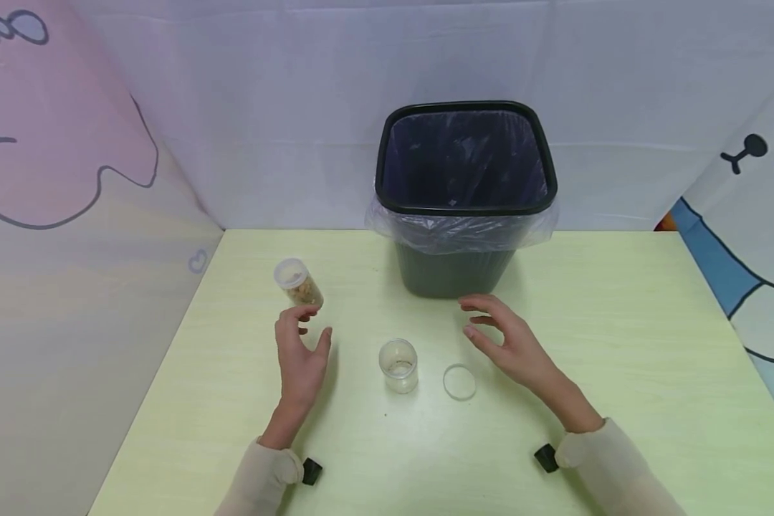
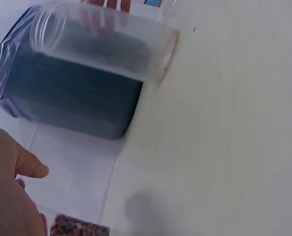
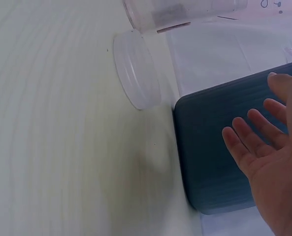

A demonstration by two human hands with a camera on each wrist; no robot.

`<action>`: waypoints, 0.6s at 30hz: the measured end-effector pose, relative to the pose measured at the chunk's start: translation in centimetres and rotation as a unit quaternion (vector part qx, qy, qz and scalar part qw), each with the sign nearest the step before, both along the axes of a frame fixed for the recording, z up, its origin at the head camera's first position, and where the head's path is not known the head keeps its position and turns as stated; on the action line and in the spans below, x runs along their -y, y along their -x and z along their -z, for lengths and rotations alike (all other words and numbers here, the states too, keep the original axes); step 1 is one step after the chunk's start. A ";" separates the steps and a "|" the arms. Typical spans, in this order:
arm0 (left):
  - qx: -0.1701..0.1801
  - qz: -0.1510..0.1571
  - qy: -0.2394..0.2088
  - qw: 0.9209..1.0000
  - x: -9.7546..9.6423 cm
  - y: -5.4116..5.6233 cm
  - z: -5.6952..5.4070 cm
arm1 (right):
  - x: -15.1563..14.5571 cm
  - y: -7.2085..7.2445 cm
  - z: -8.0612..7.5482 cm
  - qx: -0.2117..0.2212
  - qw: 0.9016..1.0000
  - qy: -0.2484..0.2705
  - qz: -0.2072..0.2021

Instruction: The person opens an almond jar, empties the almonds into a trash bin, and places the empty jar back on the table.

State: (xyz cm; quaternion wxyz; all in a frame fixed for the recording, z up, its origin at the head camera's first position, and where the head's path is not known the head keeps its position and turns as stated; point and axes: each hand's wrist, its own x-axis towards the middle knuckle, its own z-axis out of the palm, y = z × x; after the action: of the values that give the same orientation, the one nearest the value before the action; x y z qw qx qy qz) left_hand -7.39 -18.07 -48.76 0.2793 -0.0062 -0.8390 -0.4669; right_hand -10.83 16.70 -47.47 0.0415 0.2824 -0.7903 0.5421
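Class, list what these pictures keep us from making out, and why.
Much of the filled jar: left wrist view, cut off by bottom edge.
Top of the bin: right wrist view, cut off by right edge.
Dark speck: head view, too small to identify.

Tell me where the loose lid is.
In the head view, the loose lid lies on the table, just right of the open jar, below and left of the right hand.
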 end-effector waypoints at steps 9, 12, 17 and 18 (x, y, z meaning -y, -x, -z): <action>0.001 -0.093 -0.066 0.993 2.4 1.7 -0.3 | 0.5 -0.1 0.3 -0.012 0.999 -0.029 -0.004; 0.032 -0.100 -0.093 0.990 3.0 2.3 -0.3 | 0.7 -0.1 0.2 -0.017 0.999 -0.041 -0.007; 0.108 -0.077 -0.127 0.983 3.7 3.5 -0.2 | 1.2 0.0 0.0 -0.028 0.998 -0.052 -0.012; 0.118 -0.071 -0.133 0.981 3.8 3.8 -0.2 | 1.2 0.1 -0.1 -0.029 0.998 -0.054 -0.013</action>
State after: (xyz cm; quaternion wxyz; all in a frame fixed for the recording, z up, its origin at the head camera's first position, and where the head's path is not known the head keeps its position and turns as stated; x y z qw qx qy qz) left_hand -11.16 -21.88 -48.53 0.2089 0.1458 -0.7949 -0.5506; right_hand -10.91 15.46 -47.38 0.0425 0.3100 -0.8131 0.4909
